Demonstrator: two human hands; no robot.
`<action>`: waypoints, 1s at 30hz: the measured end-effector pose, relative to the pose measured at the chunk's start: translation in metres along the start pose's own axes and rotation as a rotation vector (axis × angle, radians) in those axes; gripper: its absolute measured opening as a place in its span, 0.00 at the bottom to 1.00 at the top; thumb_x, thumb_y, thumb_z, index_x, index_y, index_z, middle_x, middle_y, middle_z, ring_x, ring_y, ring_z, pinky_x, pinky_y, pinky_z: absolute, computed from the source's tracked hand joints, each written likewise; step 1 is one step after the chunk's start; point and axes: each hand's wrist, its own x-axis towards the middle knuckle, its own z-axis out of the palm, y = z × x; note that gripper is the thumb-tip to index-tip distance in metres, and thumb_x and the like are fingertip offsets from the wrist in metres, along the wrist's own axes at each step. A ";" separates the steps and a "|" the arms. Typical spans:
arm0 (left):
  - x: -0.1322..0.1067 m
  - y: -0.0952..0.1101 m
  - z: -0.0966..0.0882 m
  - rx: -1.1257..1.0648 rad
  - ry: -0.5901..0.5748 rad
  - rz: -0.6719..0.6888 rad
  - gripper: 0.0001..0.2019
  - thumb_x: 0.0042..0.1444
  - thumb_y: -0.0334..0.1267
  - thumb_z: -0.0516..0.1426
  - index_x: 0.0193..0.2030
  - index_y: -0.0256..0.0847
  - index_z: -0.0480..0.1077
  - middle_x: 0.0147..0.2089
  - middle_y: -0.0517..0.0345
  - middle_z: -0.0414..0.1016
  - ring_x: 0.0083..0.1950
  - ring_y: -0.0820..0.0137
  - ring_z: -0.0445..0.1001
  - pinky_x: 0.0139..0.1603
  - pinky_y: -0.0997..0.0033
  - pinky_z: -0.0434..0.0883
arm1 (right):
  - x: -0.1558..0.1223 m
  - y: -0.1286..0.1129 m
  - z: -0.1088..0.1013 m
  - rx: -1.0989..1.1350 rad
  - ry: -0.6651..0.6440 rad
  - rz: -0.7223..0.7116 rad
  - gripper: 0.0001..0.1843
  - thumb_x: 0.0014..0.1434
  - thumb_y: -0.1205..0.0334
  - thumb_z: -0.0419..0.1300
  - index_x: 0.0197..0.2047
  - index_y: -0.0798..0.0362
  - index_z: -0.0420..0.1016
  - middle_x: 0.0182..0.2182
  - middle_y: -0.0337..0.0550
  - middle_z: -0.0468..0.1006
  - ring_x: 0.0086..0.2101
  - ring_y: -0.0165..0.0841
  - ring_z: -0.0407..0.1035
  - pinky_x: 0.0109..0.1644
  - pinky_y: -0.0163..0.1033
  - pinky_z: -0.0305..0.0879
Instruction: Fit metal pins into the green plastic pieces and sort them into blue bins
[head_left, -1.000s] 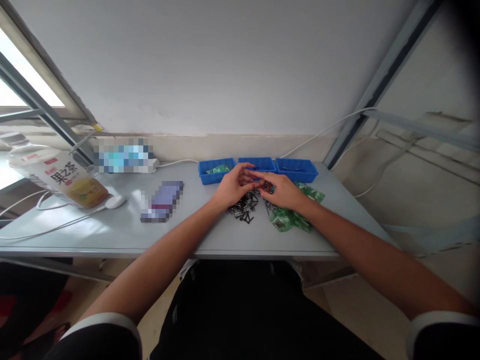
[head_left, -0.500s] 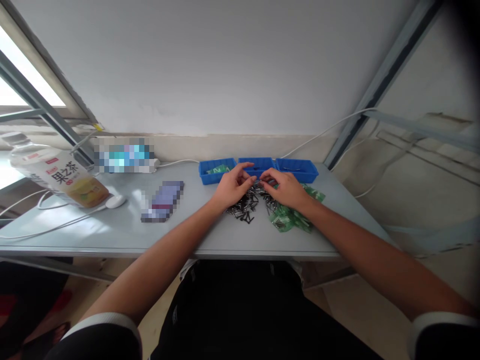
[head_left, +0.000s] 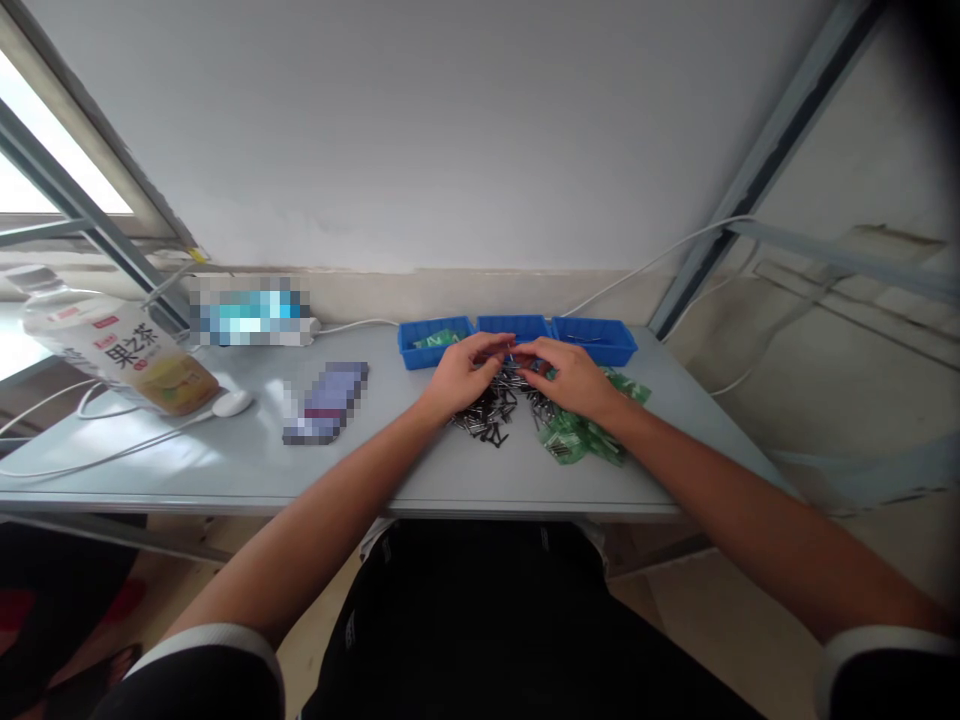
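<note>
Over a heap of dark screws [head_left: 491, 412] on the table, my left hand [head_left: 466, 375] and my right hand [head_left: 564, 374] meet at the fingertips. A small, thin screw [head_left: 511, 353] stands upright between the fingertips of both hands; its lower end is hard to make out. Both hands are curled, with the thumbs low above the heap. Beneath my right wrist lie green plastic bags [head_left: 574, 437] with screws in them. Just behind the hands, three blue bins stand in a row: a left bin [head_left: 420, 357], a partly covered middle bin [head_left: 517, 324] and a right bin [head_left: 611, 350].
On the grey table [head_left: 420, 480], a blurred-out flat object [head_left: 326, 403] lies left of the heap. A drink bottle [head_left: 127, 350] stands at the far left beside a white cable [head_left: 112, 455]. A wall rises behind the bins, and a metal post [head_left: 697, 240] stands at right.
The fingertips of my two hands have come together above the heap, and a thin screw now shows between them. The bins, bags and heap look unmoved.
</note>
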 end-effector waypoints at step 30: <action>-0.004 0.019 0.002 0.002 0.004 -0.064 0.21 0.65 0.39 0.64 0.62 0.41 0.70 0.50 0.49 0.86 0.48 0.63 0.86 0.51 0.63 0.80 | 0.000 0.000 0.006 0.061 0.069 0.088 0.19 0.60 0.68 0.64 0.55 0.48 0.77 0.40 0.42 0.84 0.38 0.39 0.79 0.49 0.45 0.76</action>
